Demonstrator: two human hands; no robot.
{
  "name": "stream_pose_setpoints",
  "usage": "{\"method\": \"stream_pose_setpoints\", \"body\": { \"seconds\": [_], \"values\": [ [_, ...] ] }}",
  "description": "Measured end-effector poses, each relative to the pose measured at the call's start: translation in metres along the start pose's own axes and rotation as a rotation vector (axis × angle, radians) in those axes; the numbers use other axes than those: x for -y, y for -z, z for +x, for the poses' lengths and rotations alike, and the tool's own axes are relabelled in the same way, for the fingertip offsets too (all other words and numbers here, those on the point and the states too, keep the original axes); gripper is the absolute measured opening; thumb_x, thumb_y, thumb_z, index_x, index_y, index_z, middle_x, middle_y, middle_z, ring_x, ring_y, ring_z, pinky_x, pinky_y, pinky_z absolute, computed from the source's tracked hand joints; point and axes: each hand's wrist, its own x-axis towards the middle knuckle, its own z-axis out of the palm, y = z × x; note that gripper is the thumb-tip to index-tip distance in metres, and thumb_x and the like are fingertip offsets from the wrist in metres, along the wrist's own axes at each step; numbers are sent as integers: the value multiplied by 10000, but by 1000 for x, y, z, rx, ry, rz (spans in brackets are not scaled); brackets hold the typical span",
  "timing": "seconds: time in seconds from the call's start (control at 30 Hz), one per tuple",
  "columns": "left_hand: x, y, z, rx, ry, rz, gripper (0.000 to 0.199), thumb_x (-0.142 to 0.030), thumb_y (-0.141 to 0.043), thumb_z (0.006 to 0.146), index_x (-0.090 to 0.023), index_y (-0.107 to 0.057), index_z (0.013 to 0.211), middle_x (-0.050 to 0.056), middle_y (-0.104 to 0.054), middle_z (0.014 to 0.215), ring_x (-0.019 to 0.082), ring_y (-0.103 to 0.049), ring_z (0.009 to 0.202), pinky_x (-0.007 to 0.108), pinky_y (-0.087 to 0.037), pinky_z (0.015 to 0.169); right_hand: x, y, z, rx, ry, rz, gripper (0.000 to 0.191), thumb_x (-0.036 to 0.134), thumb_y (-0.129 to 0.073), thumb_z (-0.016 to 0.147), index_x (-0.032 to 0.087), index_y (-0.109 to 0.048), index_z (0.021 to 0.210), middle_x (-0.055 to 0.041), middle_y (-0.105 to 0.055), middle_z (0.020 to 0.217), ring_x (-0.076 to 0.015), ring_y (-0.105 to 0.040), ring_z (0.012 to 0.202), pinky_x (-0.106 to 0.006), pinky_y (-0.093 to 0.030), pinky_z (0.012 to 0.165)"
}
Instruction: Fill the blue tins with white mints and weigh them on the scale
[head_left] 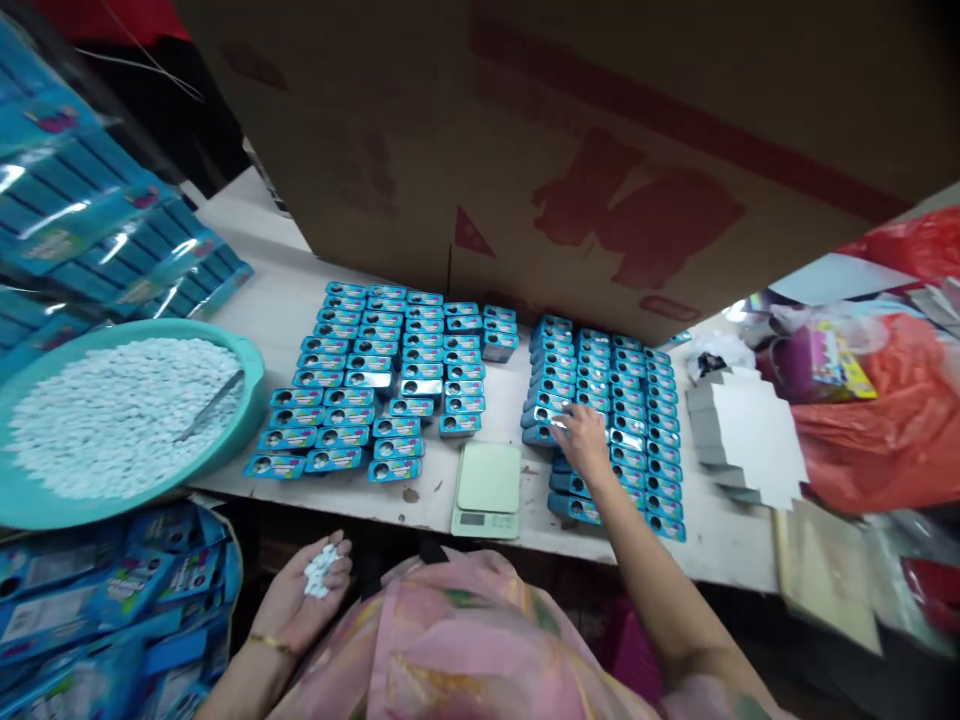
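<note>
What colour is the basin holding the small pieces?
Teal green, plain, best seen in the head view.

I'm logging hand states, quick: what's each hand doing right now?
Left hand: open, palm up, holding small pale pieces.
Right hand: at the blue boxes; grip cannot be told.

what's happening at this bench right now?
One person is working bare-handed here. The left hand is cupped palm up around a small pile of pale blue pieces. The right hand is on the near end of the right group of small blue boxes. A digital scale sits between the two box groups, with nothing on it. At left, a turquoise basin holds many more pale pieces and a scoop-like tool.
</note>
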Motion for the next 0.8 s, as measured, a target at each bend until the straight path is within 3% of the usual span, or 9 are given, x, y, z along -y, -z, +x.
{"method": "stream_pose_setpoints", "body": {
  "seconds": [0.1, 0.27, 0.4, 0.5, 0.67, 0.8],
  "values": [
    [5, -23, 6, 103, 26, 59, 134, -66, -439, 750, -138, -532, 815, 23, -486, 690, 74, -463, 490, 178, -404, 368, 8, -10, -31, 95, 42, -60, 184, 291, -555, 772, 257, -620, 941, -71, -513, 1067, -223, -410, 976, -353, -318, 810],
    [18, -39, 2, 206, 58, 116, 111, -87, -443, 764, -116, -534, 821, 40, -502, 706, 76, -465, 510, 180, -409, 387, 20, -14, -31, 125, 35, -137, 160, 209, -465, 821, 197, -625, 830, -95, -476, 1154, -245, -383, 1028, -381, -319, 815],
    [26, -31, -4, 162, 84, 109, 106, -95, -463, 761, -105, -546, 826, 60, -536, 716, 86, -498, 530, 194, -442, 422, 32, 11, -51, 115, 147, -112, 188, 180, -432, 832, 203, -608, 893, -92, -482, 1159, -246, -379, 1046, -442, -231, 936],
    [32, -29, -3, 116, 99, 102, 108, -96, -471, 760, -98, -557, 825, 76, -559, 705, 116, -546, 576, 224, -484, 475, 58, 22, -66, 155, 258, -66, 216, 140, -431, 820, 216, -600, 932, -88, -494, 1141, -234, -410, 994, -439, -235, 941],
    [46, -36, 2, 113, 121, 146, 126, -88, -485, 750, -74, -573, 839, 112, -605, 732, 124, -576, 568, 224, -500, 487, 108, 8, -68, 227, 349, 40, 172, 170, -469, 813, 220, -608, 901, -90, -536, 1068, -224, -450, 929, -389, -341, 839],
    [53, -38, 3, 99, 150, 147, 176, -79, -473, 756, -63, -577, 897, 130, -628, 752, 154, -618, 652, 226, -519, 527, 107, 5, -77, 141, 291, 168, 259, 290, -498, 818, 220, -554, 1061, -83, -510, 1172, -226, -446, 1013, -373, -352, 862]
  ]
}}
